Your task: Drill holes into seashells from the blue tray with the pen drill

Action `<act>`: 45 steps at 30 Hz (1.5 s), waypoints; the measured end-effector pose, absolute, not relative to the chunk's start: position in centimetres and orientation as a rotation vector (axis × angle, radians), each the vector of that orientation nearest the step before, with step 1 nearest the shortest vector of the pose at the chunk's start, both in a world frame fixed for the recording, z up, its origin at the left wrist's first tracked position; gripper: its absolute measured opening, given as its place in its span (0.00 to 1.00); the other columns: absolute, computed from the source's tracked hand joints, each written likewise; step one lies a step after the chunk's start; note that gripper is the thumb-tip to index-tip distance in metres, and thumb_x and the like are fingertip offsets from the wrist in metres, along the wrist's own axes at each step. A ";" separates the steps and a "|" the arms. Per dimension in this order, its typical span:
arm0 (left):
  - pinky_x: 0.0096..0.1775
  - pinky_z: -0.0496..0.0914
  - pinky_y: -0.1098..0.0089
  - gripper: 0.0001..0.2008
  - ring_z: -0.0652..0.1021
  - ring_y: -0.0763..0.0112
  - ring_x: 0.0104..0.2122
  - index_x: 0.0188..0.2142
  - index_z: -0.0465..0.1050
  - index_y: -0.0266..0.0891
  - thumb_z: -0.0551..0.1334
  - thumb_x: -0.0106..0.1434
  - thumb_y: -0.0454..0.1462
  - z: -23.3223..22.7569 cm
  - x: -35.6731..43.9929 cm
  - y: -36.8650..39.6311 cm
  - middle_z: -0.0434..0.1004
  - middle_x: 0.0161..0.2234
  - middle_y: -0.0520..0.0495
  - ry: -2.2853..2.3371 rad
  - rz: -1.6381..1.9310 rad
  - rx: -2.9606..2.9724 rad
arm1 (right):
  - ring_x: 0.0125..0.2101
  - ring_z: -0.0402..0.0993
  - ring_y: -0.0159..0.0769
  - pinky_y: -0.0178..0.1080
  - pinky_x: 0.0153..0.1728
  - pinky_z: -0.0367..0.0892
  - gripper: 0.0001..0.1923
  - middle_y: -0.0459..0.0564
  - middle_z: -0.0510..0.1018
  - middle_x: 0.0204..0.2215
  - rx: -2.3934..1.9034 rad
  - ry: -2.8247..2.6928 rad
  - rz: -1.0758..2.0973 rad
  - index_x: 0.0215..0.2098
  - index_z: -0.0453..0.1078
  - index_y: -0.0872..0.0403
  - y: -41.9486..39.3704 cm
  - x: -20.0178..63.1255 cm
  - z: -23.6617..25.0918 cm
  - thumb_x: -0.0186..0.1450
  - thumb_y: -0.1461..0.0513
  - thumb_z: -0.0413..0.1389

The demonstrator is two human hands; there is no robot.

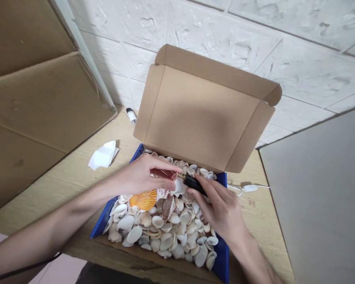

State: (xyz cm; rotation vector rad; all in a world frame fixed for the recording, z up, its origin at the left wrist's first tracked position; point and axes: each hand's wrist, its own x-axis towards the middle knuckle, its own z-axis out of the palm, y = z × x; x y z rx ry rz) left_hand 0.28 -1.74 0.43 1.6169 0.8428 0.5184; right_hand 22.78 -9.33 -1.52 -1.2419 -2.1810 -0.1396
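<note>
My left hand point(144, 171) pinches a reddish-pink seashell point(166, 174) between thumb and fingers, above an open box full of shells. Its hollow side is partly hidden by the fingers. My right hand point(220, 207) grips a short black cylindrical tool point(192, 183) with a thin brass-coloured tip. That tip points left and meets the shell's edge, though whether it touches cannot be made out. Below the hands lies an orange scallop shell point(143, 200), among many white and brownish shells point(165, 240).
The cardboard box's lid point(201, 114) stands raised against a white brick-patterned wall point(207, 31); its sides are blue point(224, 252). Left on the wooden table point(62, 185) are a crumpled white tissue point(103, 155) and a black-capped bottle point(131, 116). A white cable with an inline piece point(250, 188) lies at right.
</note>
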 end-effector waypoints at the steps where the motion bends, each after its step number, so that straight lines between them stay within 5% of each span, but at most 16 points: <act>1: 0.39 0.74 0.70 0.16 0.79 0.65 0.35 0.46 0.80 0.47 0.69 0.56 0.38 0.4 0.3 -1.8 0.81 0.35 0.47 0.840 0.520 1.611 | 0.33 0.80 0.37 0.37 0.31 0.75 0.17 0.53 0.82 0.36 -1.240 -2.183 -0.136 0.52 0.69 0.59 -9.3 22.8 -1.5 0.66 0.61 0.56; 11: 0.47 0.74 0.64 0.18 0.80 0.59 0.42 0.47 0.79 0.43 0.69 0.57 0.41 -0.2 0.0 -1.8 0.81 0.42 0.45 0.851 0.534 1.470 | 0.32 0.80 0.35 0.34 0.32 0.74 0.17 0.53 0.81 0.36 -1.257 -2.142 -0.160 0.52 0.69 0.59 -9.3 22.8 -1.6 0.65 0.63 0.57; 18: 0.45 0.73 0.65 0.20 0.79 0.61 0.42 0.50 0.75 0.31 0.66 0.61 0.40 0.6 0.2 -1.7 0.81 0.44 0.41 0.858 0.554 1.426 | 0.33 0.80 0.35 0.35 0.33 0.76 0.15 0.54 0.82 0.37 -1.317 -2.096 -0.115 0.50 0.70 0.59 -9.3 22.8 -1.5 0.65 0.63 0.57; 29: 0.50 0.73 0.64 0.22 0.79 0.60 0.49 0.54 0.73 0.37 0.63 0.63 0.45 0.1 -0.1 -1.4 0.78 0.51 0.40 0.910 0.660 1.433 | 0.32 0.80 0.36 0.35 0.32 0.76 0.14 0.51 0.82 0.36 -1.355 -2.032 -0.142 0.50 0.70 0.55 -9.4 22.8 -1.3 0.65 0.63 0.56; 45: 0.48 0.73 0.67 0.19 0.80 0.63 0.47 0.52 0.74 0.38 0.61 0.65 0.43 0.1 -0.1 -1.3 0.79 0.50 0.43 0.871 0.668 1.532 | 0.34 0.80 0.36 0.36 0.34 0.76 0.16 0.53 0.81 0.38 -1.331 -2.050 -0.117 0.50 0.70 0.58 -9.4 22.9 -1.6 0.64 0.64 0.58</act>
